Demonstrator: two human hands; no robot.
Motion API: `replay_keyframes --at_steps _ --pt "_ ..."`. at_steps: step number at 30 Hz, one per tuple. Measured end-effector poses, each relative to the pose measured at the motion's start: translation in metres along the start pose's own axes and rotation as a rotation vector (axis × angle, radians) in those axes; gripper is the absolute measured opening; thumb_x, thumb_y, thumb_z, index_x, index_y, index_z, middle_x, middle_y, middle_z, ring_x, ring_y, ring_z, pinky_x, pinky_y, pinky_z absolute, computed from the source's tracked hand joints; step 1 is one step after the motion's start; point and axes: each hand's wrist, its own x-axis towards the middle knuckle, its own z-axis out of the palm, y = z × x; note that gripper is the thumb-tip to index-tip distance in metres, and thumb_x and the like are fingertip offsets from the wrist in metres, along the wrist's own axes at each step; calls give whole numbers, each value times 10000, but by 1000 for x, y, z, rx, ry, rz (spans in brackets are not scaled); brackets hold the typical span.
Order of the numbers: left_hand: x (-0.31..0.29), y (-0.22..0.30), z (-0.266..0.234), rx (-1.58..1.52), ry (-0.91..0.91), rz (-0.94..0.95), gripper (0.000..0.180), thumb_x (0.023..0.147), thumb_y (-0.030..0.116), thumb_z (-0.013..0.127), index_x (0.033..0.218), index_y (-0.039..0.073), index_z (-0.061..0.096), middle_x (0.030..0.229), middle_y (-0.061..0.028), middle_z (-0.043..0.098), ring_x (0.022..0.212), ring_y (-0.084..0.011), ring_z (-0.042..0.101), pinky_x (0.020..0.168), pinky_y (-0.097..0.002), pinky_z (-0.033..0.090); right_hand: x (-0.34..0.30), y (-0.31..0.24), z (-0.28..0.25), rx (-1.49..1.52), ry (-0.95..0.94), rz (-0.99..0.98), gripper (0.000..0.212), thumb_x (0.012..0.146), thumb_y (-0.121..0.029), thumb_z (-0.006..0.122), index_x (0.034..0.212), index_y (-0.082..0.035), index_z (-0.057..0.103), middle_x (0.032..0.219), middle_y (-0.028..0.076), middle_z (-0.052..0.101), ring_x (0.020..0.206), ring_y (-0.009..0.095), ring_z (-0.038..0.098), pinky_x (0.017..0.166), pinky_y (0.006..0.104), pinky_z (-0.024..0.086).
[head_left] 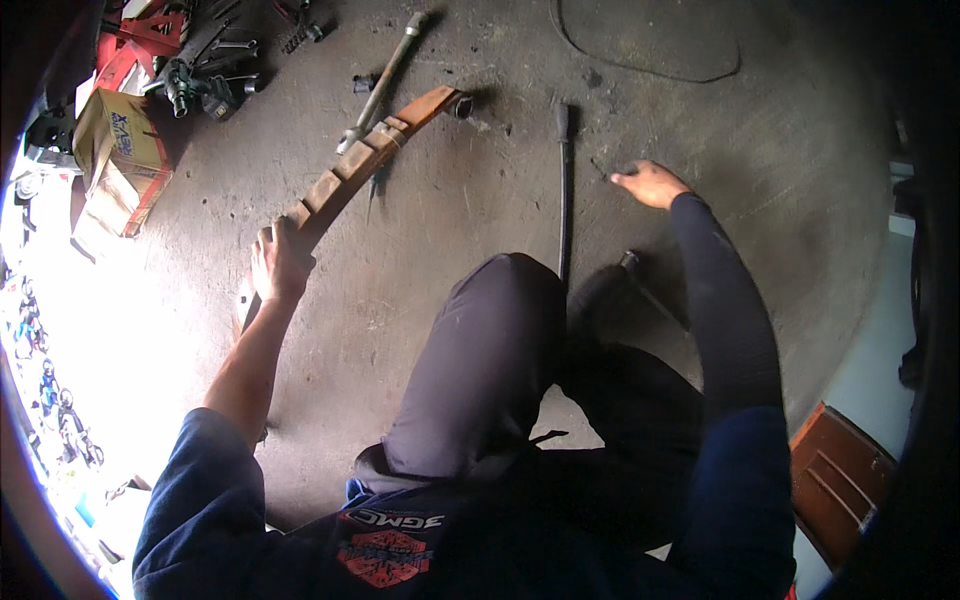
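Head view: you look down at a grey floor [480, 170], with your bent knee in dark trousers [480, 360] at the middle.
Left hand: your left hand [280, 258] is wrapped around the lower part of the curved bar, fingers over its upper side.
Curved bar: the orange-brown curved bar [350, 170], with stepped blocks along it, slants from your left hand up and rightward; a dark round end piece [461, 106] sits at its far tip.
Right hand: your right hand [652, 185] is out over the floor, fingers drawn together; you cannot tell whether the small dark bit at the fingertips is gripped.
Long tools: a grey metal bar [385, 80] lies just beyond the curved bar; a black-handled rod [565, 200] lies between your hands, pointing toward your knee.
Near your right leg: a round-headed tool [655, 300] lies partly hidden.
Upper left: you have a cardboard box [130, 165], a power drill [180, 88] and wrenches [235, 45].
Top: a thin dark cable [640, 67] curves across the floor.
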Motion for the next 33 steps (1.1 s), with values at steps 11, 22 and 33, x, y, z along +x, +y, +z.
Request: replay_keyframes --at_steps 11,22,33 --pt "-27 10 -6 5 124 -53 772 754 171 848 1431 141 477 1258 -153 579 1184 -383 579 996 -508 483 -3 -85 -59 -341 -32 -224 779 1009 -513 611 1493 83 484 1520 314 512 1450 430 471 1202 468 386" --pt "-17 -1 13 -2 160 18 789 748 159 792 1470 112 477 1284 -163 569 1183 -387 580 1000 -515 491 160 -234 85 154 296 -390 1140 796 -554 863 1576 84 329 1525 361 473 1429 481 477 1189 497 411" --pt "-2 -10 48 -118 83 -3 910 673 92 902 1465 113 453 1308 -187 547 1227 -411 556 1025 -521 512 170 -236 83 86 413 -635 920 798 -423 887 1465 48 463 1238 373 661 1175 496 666 1021 520 545"
